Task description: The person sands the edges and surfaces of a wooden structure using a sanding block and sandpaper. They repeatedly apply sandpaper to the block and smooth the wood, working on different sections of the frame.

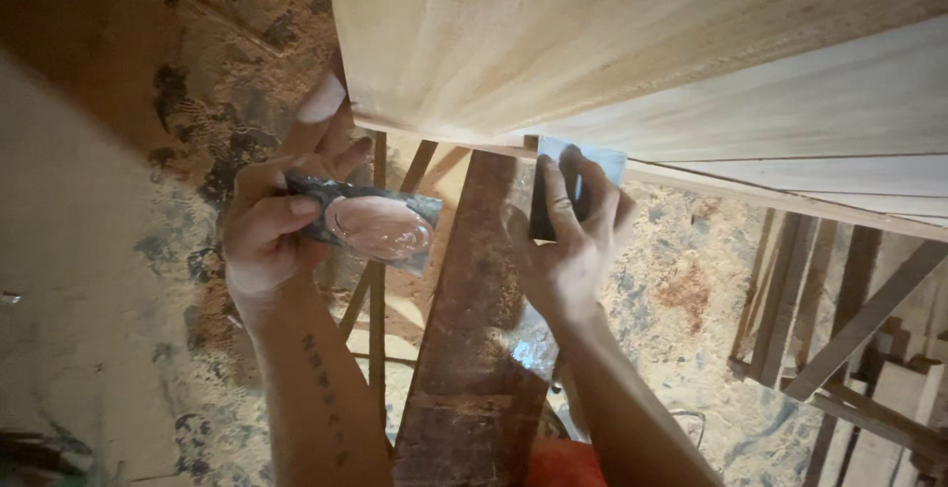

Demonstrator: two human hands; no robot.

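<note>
While left hand (267, 235) grip clamps plastic pouch (370, 222) holding pinkish paste; right hand (568, 240) grip clamps dark scraper (553, 205) under pale board (632, 42).

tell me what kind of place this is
Probably a woodworking shop. Pale planed boards fill the top, sawdust covers the floor, and wooden frames stand at right. The left hand holds a putty-like pad; the right hand presses a scraper.

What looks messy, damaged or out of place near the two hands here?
The floor is covered with sawdust. The dark plank below the hands is stained and rough. The left hand holds a crumpled clear bag of pinkish paste; the right hand presses a dark pad under the pale board. Nothing looks broken.
</note>
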